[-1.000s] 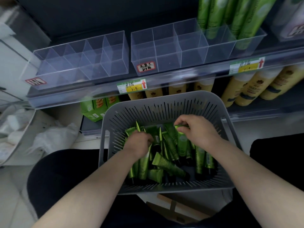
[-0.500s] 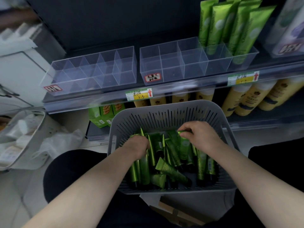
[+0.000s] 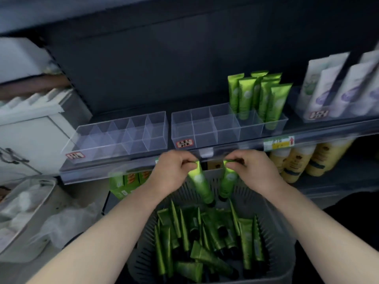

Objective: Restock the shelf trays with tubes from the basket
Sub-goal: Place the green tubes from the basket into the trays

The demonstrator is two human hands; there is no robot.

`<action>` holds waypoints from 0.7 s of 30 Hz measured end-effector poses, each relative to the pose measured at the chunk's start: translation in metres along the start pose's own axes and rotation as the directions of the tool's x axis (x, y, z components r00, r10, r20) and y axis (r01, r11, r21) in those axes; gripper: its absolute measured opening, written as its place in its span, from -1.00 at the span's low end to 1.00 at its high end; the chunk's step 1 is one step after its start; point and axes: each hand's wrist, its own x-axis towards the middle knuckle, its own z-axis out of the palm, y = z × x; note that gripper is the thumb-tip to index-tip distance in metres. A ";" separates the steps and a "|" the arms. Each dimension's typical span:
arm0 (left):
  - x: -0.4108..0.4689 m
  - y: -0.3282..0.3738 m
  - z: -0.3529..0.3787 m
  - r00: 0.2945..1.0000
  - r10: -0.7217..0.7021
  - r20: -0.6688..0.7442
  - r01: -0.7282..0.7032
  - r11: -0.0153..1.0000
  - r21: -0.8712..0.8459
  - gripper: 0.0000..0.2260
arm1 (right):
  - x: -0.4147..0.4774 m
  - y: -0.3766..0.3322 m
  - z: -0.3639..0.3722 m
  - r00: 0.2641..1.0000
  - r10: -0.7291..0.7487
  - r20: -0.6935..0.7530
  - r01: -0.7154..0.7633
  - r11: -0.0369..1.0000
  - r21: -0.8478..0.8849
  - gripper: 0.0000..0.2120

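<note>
Green spare tubes (image 3: 205, 238) lie heaped in the grey basket (image 3: 214, 181) below me. My left hand (image 3: 174, 171) pinches the left tube (image 3: 200, 185) by its crimped end, and my right hand (image 3: 253, 171) pinches the right tube (image 3: 228, 181) likewise. Both hang cap-down over the basket's far rim, just under the shelf edge. Above sit the clear left tray (image 3: 131, 138) and right tray (image 3: 205, 128), whose right-end compartments hold upright tubes (image 3: 246, 95).
</note>
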 end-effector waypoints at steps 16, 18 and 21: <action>0.141 0.109 -0.032 0.834 0.121 -0.538 -0.209 0.972 -0.106 -0.84 | 0.044 -0.010 -0.119 0.805 -0.199 -0.559 0.165 0.980 -0.111 -0.86; 0.156 0.118 -0.020 0.865 0.165 -0.474 -0.199 0.980 -0.022 -0.81 | 0.046 -0.004 -0.124 0.812 -0.196 -0.550 0.148 0.980 -0.130 -0.85; 0.177 0.127 -0.004 0.916 0.217 -0.337 -0.202 0.976 0.080 -0.79 | 0.049 0.001 -0.132 0.825 -0.204 -0.527 0.145 0.978 -0.151 -0.84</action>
